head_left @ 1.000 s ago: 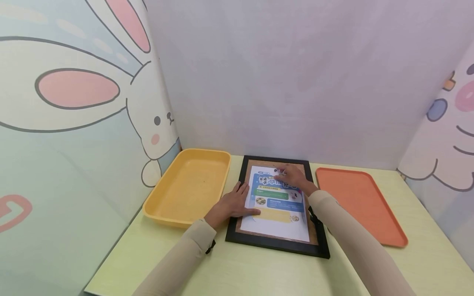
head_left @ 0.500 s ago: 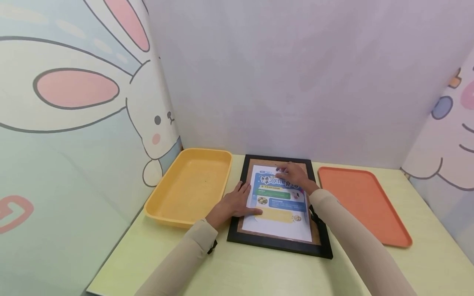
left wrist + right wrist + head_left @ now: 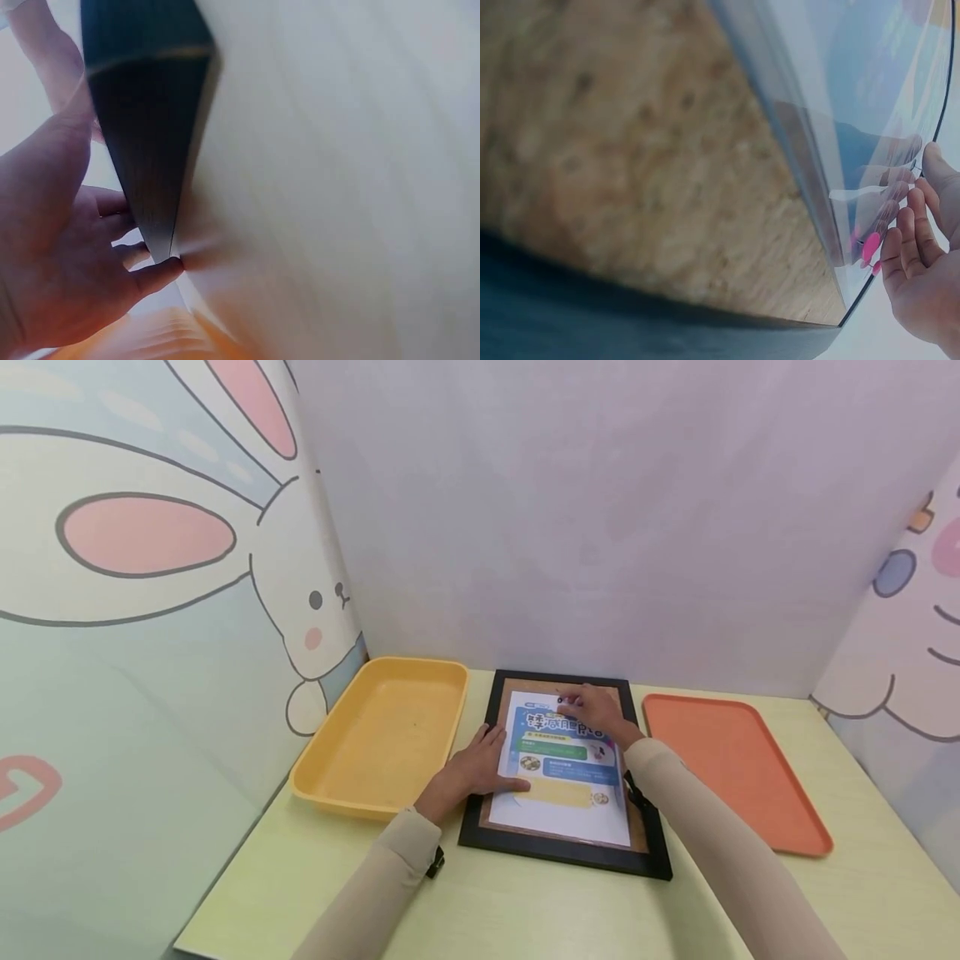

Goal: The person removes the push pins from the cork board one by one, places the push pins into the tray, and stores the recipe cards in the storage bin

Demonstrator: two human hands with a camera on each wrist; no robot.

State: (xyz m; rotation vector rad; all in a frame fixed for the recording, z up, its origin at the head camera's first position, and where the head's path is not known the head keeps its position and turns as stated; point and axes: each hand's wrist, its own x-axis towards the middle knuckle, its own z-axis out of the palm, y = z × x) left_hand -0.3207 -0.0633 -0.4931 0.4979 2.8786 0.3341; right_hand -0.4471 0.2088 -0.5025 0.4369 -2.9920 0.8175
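Observation:
A cork board [image 3: 647, 827] with a black frame lies on the table, and a printed poster [image 3: 555, 821] under a clear glossy sheet lies on it. My left hand [image 3: 480, 767] rests spread over the board's left edge, its thumb on the poster. In the left wrist view, my left fingers [image 3: 154, 277] lie along the black frame [image 3: 146, 135]. My right hand [image 3: 596, 708] is at the poster's top, thumb and forefinger pinching a small pin, mostly hidden by the fingertips. Pink pushpin heads [image 3: 871, 247] show by my right hand [image 3: 922, 255] in the right wrist view.
A deep yellow tray [image 3: 382, 735] stands left of the board. To its right lies a flat orange tray [image 3: 738, 768]. The pale table [image 3: 525, 910] ends at a back wall of light cloth [image 3: 570, 527], with cartoon panels on both sides.
Both hands keep nearly the same place on the board. The right fingers shift slightly at the poster's top, and the whole head view moves a little.

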